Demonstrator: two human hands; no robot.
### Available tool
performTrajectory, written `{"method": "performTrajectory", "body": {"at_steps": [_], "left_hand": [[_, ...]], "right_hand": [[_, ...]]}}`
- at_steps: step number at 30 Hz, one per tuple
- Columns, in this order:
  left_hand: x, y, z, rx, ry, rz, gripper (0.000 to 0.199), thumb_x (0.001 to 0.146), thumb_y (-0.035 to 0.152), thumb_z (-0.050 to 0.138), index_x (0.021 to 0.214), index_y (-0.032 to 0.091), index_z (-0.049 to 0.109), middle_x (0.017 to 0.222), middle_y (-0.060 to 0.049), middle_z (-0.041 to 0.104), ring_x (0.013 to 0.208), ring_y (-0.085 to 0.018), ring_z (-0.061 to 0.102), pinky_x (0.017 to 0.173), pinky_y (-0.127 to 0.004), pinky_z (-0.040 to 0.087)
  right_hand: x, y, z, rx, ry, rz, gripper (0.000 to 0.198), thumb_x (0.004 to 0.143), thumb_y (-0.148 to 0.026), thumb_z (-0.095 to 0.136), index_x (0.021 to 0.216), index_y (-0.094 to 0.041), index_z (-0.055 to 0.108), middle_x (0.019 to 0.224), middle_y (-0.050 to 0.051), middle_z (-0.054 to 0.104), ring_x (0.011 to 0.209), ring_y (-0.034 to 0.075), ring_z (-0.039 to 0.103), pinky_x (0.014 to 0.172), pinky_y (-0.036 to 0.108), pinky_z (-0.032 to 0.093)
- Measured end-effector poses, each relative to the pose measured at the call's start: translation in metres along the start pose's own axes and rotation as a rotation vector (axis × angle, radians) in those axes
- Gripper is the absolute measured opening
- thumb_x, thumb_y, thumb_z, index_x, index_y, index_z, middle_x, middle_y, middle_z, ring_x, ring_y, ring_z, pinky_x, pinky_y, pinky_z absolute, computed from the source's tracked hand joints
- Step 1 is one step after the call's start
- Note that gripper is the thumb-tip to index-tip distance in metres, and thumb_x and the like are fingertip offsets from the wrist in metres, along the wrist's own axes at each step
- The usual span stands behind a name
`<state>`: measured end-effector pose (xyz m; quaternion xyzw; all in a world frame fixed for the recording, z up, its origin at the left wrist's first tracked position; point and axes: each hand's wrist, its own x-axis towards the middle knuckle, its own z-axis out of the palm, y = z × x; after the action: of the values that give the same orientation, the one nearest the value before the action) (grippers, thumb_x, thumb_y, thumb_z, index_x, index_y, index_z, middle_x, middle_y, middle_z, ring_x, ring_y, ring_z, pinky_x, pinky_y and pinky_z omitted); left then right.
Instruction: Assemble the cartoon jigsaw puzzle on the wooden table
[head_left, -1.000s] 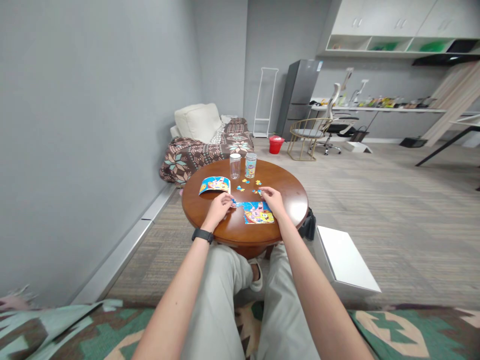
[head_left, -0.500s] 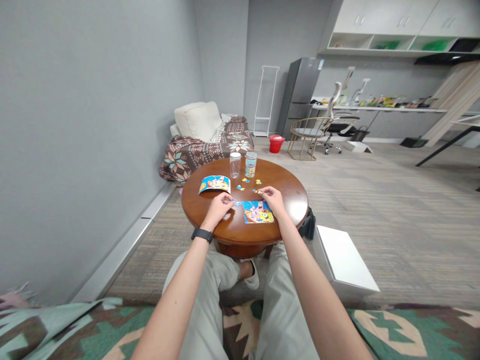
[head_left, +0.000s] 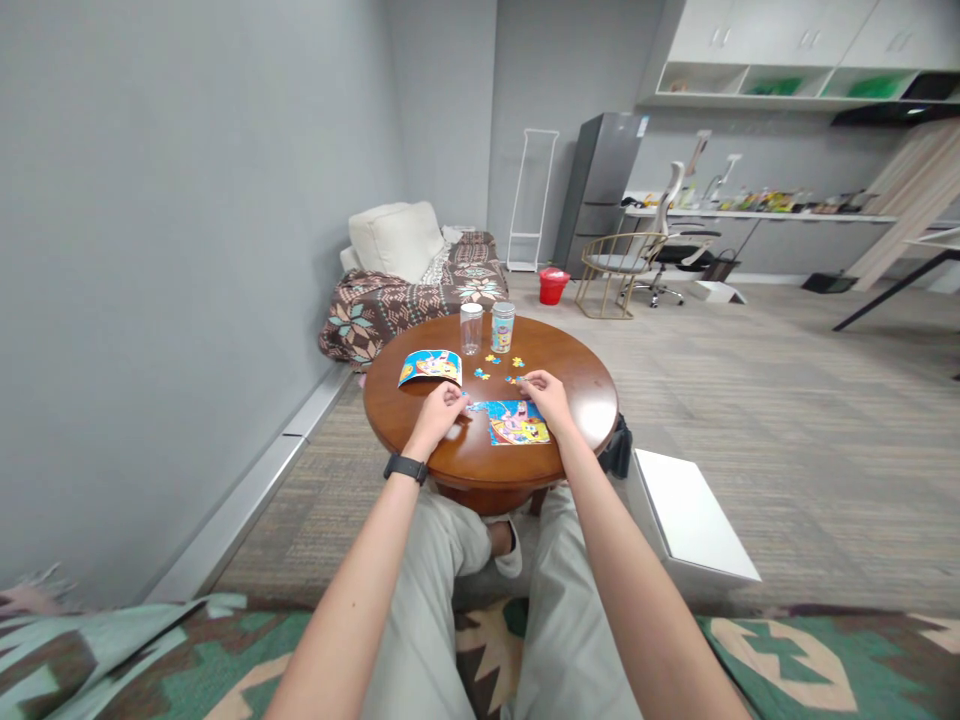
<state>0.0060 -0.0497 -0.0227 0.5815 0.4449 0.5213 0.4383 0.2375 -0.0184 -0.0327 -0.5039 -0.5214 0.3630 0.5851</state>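
A partly joined cartoon jigsaw puzzle (head_left: 519, 424) lies flat near the front of the round brown table (head_left: 397, 425). At its left side my left hand (head_left: 441, 412) is closed in a pinch on a small blue puzzle piece (head_left: 465, 396). My right hand (head_left: 547, 397) is at the puzzle's upper right, thumb and forefinger pinched around what looks like a small bluish puzzle piece (head_left: 520, 380). Several loose pieces (head_left: 492, 359) lie beyond the puzzle. A curved picture sheet (head_left: 430, 366) with the same cartoon stands beyond my left hand.
Two clear jars stand at the table's far side: a plain one (head_left: 471, 330) with a white lid and one with a cartoon label (head_left: 502, 328). A white box (head_left: 694, 505) is on the floor to the right. A draped sofa (head_left: 412, 290) stands behind the table.
Both hands stay almost in place, with only slight finger movement. My legs and the light shoe have shifted a little to the right under the table.
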Motion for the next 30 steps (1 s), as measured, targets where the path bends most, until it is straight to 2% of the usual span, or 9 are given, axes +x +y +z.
{"method": "performTrajectory", "body": {"at_steps": [5,9,12,15,19,21,23,26,30], "left_hand": [[0.000,0.001,-0.001,0.008,0.013,0.014,0.016,0.075,0.026,0.066,0.083,0.020,0.053,0.065,0.003,0.063,0.053,-0.012,0.059,0.057,-0.023,0.046],[-0.001,0.004,0.000,0.095,-0.010,0.016,0.009,0.080,0.023,0.059,0.086,0.019,0.054,0.066,0.001,0.063,0.055,-0.014,0.062,0.058,-0.024,0.047],[0.000,0.006,0.000,0.414,-0.038,0.046,0.002,0.084,0.019,0.053,0.086,0.021,0.052,0.068,-0.002,0.065,0.059,-0.017,0.064,0.058,-0.025,0.046],[0.006,0.011,0.000,0.809,-0.093,0.112,0.009,0.082,0.012,0.052,0.084,0.022,0.053,0.071,-0.006,0.067,0.064,-0.022,0.066,0.058,-0.028,0.043],[0.019,0.022,0.000,0.940,-0.126,0.144,0.018,0.073,0.008,0.058,0.086,0.020,0.056,0.074,-0.010,0.068,0.071,-0.028,0.068,0.065,-0.031,0.044],[0.024,0.027,0.000,0.993,-0.131,0.215,0.021,0.074,0.007,0.056,0.092,0.017,0.058,0.085,-0.016,0.070,0.085,-0.031,0.069,0.076,-0.035,0.046],[0.027,0.030,0.000,1.091,-0.168,0.357,0.021,0.078,0.006,0.052,0.096,0.014,0.059,0.096,-0.020,0.069,0.097,-0.034,0.067,0.086,-0.039,0.044],[0.028,0.029,-0.002,1.267,-0.233,0.547,0.022,0.082,0.006,0.046,0.097,0.012,0.062,0.099,-0.021,0.067,0.100,-0.034,0.064,0.089,-0.042,0.043],[0.027,0.022,-0.007,1.305,-0.152,0.558,0.025,0.085,0.008,0.043,0.100,0.011,0.062,0.100,-0.021,0.066,0.100,-0.034,0.062,0.089,-0.044,0.042]], "right_hand": [[0.002,0.001,-0.002,0.002,0.024,-0.006,0.033,0.066,-0.047,0.070,0.086,-0.021,0.065,0.075,0.005,0.070,0.075,0.022,0.067,0.072,0.036,0.055],[0.002,0.000,-0.002,-0.007,0.046,-0.004,0.034,0.068,-0.044,0.065,0.093,-0.021,0.065,0.076,0.004,0.069,0.073,0.021,0.067,0.070,0.035,0.055],[0.002,0.000,-0.001,-0.028,0.049,-0.005,0.031,0.069,-0.043,0.063,0.091,-0.022,0.064,0.077,0.004,0.069,0.073,0.020,0.066,0.069,0.034,0.055],[0.001,-0.001,-0.002,-0.046,0.047,-0.001,0.029,0.069,-0.041,0.061,0.091,-0.022,0.064,0.077,0.004,0.069,0.073,0.020,0.067,0.069,0.034,0.055],[0.001,-0.002,-0.002,-0.043,0.038,0.010,0.027,0.068,-0.039,0.062,0.089,-0.022,0.064,0.076,0.004,0.070,0.074,0.021,0.067,0.071,0.035,0.055],[0.002,-0.002,-0.002,-0.024,0.048,0.017,0.026,0.067,-0.037,0.062,0.088,-0.022,0.064,0.075,0.004,0.069,0.074,0.021,0.066,0.071,0.035,0.055],[0.002,-0.002,-0.002,-0.010,0.056,0.025,0.026,0.066,-0.036,0.062,0.087,-0.022,0.064,0.073,0.003,0.068,0.073,0.021,0.066,0.071,0.035,0.055],[0.002,-0.001,-0.001,-0.006,0.061,0.026,0.026,0.065,-0.036,0.062,0.088,-0.022,0.064,0.074,0.003,0.067,0.071,0.020,0.065,0.071,0.035,0.054],[0.002,-0.001,-0.002,-0.048,0.088,-0.005,0.027,0.069,-0.037,0.058,0.091,-0.022,0.065,0.074,0.001,0.064,0.067,0.019,0.061,0.068,0.033,0.052]]}}
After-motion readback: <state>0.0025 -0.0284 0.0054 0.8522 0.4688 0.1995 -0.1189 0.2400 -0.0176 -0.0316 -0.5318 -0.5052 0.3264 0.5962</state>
